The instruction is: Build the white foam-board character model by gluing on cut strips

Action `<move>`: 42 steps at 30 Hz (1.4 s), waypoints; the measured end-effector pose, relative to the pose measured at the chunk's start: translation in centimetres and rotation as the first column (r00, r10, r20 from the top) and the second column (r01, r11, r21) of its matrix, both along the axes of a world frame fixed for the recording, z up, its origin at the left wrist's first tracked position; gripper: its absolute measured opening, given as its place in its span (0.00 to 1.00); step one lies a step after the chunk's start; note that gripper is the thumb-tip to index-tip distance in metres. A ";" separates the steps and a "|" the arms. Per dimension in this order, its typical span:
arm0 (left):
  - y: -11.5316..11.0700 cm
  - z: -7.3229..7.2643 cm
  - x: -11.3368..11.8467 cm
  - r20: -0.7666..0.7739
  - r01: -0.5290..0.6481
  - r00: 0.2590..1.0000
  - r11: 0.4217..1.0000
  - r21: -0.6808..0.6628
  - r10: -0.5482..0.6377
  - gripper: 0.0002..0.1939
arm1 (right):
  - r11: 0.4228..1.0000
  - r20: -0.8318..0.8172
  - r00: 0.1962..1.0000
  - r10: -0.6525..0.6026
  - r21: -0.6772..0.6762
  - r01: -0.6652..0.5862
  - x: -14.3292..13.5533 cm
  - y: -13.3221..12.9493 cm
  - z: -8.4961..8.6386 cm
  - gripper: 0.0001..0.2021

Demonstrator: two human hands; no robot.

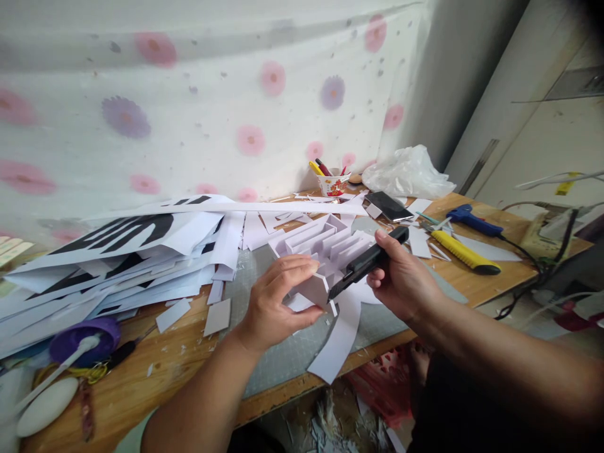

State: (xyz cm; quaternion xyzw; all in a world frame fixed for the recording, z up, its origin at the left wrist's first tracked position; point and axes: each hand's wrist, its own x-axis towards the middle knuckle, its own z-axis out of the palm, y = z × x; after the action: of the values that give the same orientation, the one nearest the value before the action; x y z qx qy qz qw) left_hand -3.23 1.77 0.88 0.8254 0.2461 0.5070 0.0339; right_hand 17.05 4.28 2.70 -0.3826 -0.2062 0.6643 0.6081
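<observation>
My left hand (271,305) is closed on a small white foam board piece (315,288), thumb below and fingers above. In my right hand (406,274) is a black utility knife (365,264), its blade end pointing down and left. The knife's tip meets or nearly meets the edge of the piece; exact contact is hard to make out. Just behind the hands lies a white structure with upright strips (325,236). Beneath everything is a grey cutting mat (268,365), with a curved white strip (337,346) hanging past the table's front edge.
Printed sheets (141,251) are heaped at left, near a purple bowl (85,340). A yellow-handled cutter (465,251), blue glue gun (474,220), black phone (387,206), pen cup (333,184) and plastic bag (408,173) lie right and behind. Scraps litter the wooden table (174,371).
</observation>
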 end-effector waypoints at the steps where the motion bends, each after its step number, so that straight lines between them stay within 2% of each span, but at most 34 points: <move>1: 0.0 -0.1 -0.1 0.021 0.000 1.000 1.000 -0.020 0.001 0.33 | 1.000 0.005 1.000 0.000 0.002 0.000 0.0 0.0 -0.1 0.13; 6: 0.1 -0.4 -0.8 0.140 -0.016 0.990 0.995 -0.096 0.029 0.34 | 1.000 0.014 1.000 0.016 0.011 -0.016 0.1 -0.2 -0.7 0.13; 10: 0.1 -0.5 -0.8 0.115 -0.031 0.992 0.991 -0.128 0.046 0.33 | 1.000 -0.031 0.999 0.007 0.016 -0.007 0.2 -0.5 -0.2 0.15; 15: 0.1 -0.5 -0.5 0.062 -0.022 0.998 0.995 -0.099 0.028 0.34 | 0.999 -0.063 0.998 -0.019 0.033 0.021 0.1 -0.2 0.4 0.15; 27: 0.1 -0.5 -0.4 0.067 0.006 0.998 0.996 -0.088 0.000 0.34 | 0.999 -0.034 0.999 0.043 0.016 -0.042 -0.1 0.1 -0.3 0.13; 34: 0.1 -0.5 -0.3 0.061 -0.014 0.998 0.997 -0.071 0.018 0.33 | 1.000 0.000 1.000 0.019 -0.025 -0.019 0.0 0.1 -0.1 0.12; 40: 0.3 -0.8 -0.7 0.196 -0.022 0.980 0.992 -0.121 0.046 0.33 | 0.999 0.048 0.998 0.043 0.011 -0.044 0.0 -0.2 -1.0 0.13; 42: 0.3 -0.9 -0.8 0.179 -0.032 0.982 0.992 -0.122 0.053 0.33 | 0.999 0.022 0.999 0.043 0.009 -0.043 0.1 -0.2 -0.8 0.13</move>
State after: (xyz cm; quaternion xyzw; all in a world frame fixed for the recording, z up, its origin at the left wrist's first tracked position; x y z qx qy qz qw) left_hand -4.03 2.10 0.01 0.7667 0.2891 0.5654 0.0943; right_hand 17.16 4.07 1.87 -0.3822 -0.2241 0.6722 0.5932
